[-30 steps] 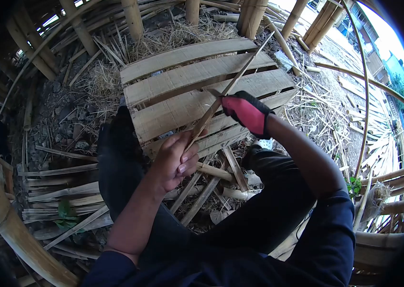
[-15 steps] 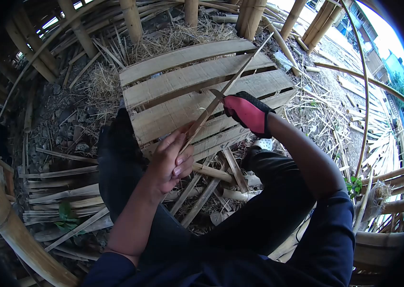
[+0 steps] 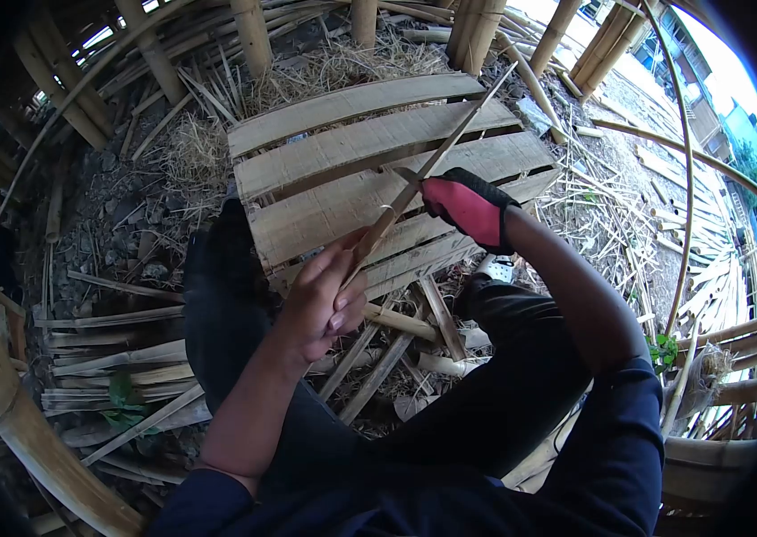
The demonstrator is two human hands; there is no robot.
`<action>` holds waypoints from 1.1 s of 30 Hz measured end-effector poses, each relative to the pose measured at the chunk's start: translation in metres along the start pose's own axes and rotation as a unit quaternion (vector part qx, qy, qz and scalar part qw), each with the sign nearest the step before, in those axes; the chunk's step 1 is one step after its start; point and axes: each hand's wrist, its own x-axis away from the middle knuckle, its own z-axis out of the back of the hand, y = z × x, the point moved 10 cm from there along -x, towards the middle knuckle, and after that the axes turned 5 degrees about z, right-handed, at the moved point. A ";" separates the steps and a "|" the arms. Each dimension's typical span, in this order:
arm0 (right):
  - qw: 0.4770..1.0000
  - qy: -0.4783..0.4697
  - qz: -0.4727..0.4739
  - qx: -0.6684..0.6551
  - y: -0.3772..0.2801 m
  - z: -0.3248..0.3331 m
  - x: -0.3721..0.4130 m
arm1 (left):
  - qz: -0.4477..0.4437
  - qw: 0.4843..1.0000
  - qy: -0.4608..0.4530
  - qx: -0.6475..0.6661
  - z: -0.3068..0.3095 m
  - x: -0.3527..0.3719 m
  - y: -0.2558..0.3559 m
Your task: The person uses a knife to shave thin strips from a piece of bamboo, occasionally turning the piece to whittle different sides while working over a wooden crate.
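My bare left hand is wrapped round the lower part of a long bamboo strip, which slants up to the right. My right hand, in a pink and black glove, is closed on a knife; its handle is hidden in the fist. The short dark knife blade lies across the strip just left of the glove. A thin pale curl of shaving shows on the strip between my hands. Under both hands stands a low slatted wooden table.
Split bamboo pieces lie in a pile at the left, with more scattered below the slatted table. Upright bamboo poles stand behind it. A thick bamboo pole curves along the left. Dry shavings cover the ground.
Both hands, the knife and the strip keep nearly the same places. A pale curl now stands out on the strip below the blade. The whole view has shifted slightly.
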 end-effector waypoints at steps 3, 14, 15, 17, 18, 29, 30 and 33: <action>0.993 0.053 0.105 0.014 -0.030 -0.032 0.004 | -0.011 1.000 0.011 -0.013 -0.005 -0.005 0.005; 0.994 -0.016 0.008 -0.106 -0.005 -0.020 -0.004 | -0.004 1.000 -0.025 0.013 -0.001 0.000 0.001; 0.991 0.010 0.111 0.074 -0.022 0.004 -0.003 | -0.008 1.000 -0.018 0.003 -0.002 -0.002 0.004; 0.997 0.003 0.038 -0.068 -0.008 -0.010 -0.001 | -0.009 1.000 -0.001 -0.014 -0.003 -0.004 0.004; 0.990 0.055 0.127 0.022 -0.021 -0.023 -0.001 | -0.009 1.000 0.001 -0.017 -0.003 -0.004 0.005; 0.998 0.024 0.045 -0.047 -0.016 -0.023 0.000 | -0.005 1.000 -0.010 0.015 0.003 -0.001 0.002; 0.997 -0.003 0.012 -0.077 -0.006 -0.013 -0.003 | -0.005 1.000 -0.001 0.012 0.002 -0.004 0.003; 0.986 0.085 0.142 -0.001 -0.023 -0.027 0.002 | -0.002 0.999 0.032 -0.001 0.000 -0.002 0.004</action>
